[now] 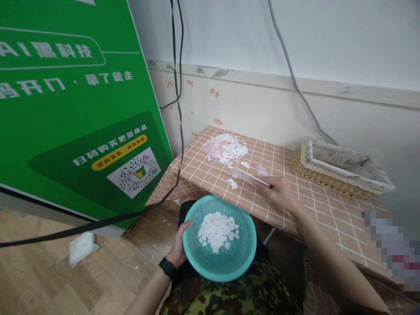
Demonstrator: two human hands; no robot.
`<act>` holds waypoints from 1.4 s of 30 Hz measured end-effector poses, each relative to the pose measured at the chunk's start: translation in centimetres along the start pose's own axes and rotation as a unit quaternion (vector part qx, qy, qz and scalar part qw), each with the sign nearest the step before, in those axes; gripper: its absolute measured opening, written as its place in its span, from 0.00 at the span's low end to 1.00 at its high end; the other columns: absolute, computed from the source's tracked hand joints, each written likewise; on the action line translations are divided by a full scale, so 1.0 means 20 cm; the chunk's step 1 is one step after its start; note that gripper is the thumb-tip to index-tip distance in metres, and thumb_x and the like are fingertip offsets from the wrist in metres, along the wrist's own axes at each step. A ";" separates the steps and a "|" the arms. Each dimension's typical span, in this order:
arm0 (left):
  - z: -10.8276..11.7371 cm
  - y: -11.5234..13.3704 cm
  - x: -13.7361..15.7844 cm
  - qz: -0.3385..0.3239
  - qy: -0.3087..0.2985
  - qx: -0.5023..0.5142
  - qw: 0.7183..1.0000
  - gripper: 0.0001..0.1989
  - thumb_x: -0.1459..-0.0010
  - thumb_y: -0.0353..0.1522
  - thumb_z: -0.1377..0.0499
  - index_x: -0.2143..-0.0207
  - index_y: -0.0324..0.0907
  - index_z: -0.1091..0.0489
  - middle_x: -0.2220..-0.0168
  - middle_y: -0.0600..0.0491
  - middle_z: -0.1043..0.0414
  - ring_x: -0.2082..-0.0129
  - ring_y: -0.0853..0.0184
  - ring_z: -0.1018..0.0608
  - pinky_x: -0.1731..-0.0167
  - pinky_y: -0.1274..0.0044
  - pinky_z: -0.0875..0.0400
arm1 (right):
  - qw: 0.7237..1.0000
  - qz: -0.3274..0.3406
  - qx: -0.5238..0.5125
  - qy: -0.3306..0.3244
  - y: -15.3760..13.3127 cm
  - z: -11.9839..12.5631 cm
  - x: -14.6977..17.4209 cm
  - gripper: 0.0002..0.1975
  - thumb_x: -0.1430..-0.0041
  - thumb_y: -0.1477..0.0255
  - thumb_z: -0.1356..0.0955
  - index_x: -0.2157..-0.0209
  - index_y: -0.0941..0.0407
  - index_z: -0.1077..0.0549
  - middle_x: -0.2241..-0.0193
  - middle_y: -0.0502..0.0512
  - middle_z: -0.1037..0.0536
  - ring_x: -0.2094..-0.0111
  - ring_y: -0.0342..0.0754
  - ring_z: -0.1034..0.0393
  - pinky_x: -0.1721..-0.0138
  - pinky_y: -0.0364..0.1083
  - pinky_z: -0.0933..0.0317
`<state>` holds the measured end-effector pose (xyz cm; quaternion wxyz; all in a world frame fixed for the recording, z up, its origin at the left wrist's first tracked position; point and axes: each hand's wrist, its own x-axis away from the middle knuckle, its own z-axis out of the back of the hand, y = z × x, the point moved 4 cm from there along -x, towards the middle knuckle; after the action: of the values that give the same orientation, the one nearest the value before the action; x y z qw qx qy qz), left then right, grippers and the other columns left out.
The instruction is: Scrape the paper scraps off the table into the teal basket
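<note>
Arm stretched over checked table, right hand grips flat white strip beside loose scraps; left hand clasps teal colander by its left edge. Colander holds white pieces; pinkish-white heap lies farther back on table. Cloth-lined wicker basket stands right.

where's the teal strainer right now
In the head view, the teal strainer sits low near the centre, its left rim in the left hand, near the front edge of the checked tablecloth.
</note>
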<state>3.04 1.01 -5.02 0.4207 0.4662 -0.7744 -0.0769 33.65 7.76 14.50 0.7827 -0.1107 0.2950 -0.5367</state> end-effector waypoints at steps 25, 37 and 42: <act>0.00 0.01 0.00 0.012 0.002 -0.011 1.000 0.10 0.49 0.34 0.39 0.70 0.35 0.25 0.73 0.47 0.20 0.75 0.62 0.21 0.67 0.72 0.27 | 0.997 0.009 0.047 0.056 -0.13 -0.07 0.08 0.15 0.38 0.68 0.38 0.55 0.54 0.24 0.73 0.55 0.20 0.77 0.45 0.29 0.73 0.44 0.40; 0.00 0.04 0.00 0.002 0.009 0.015 1.000 0.09 0.50 0.34 0.39 0.69 0.36 0.25 0.74 0.49 0.21 0.75 0.62 0.21 0.68 0.71 0.26 | 0.994 -0.011 0.081 0.078 -0.09 -0.06 0.08 0.16 0.38 0.66 0.39 0.58 0.55 0.22 0.81 0.52 0.25 0.82 0.43 0.34 0.78 0.42 0.46; -0.04 0.10 0.03 0.003 0.007 0.010 1.000 0.10 0.49 0.34 0.40 0.67 0.36 0.25 0.72 0.47 0.20 0.73 0.61 0.21 0.65 0.69 0.26 | 0.997 0.007 0.056 0.046 -0.12 -0.10 0.05 0.16 0.38 0.68 0.39 0.57 0.54 0.23 0.77 0.53 0.22 0.78 0.45 0.31 0.74 0.43 0.42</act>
<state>2.17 1.77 -3.19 0.4215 0.4680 -0.7740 -0.0650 30.87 6.23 13.74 0.7770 -0.0400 0.3014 -0.5512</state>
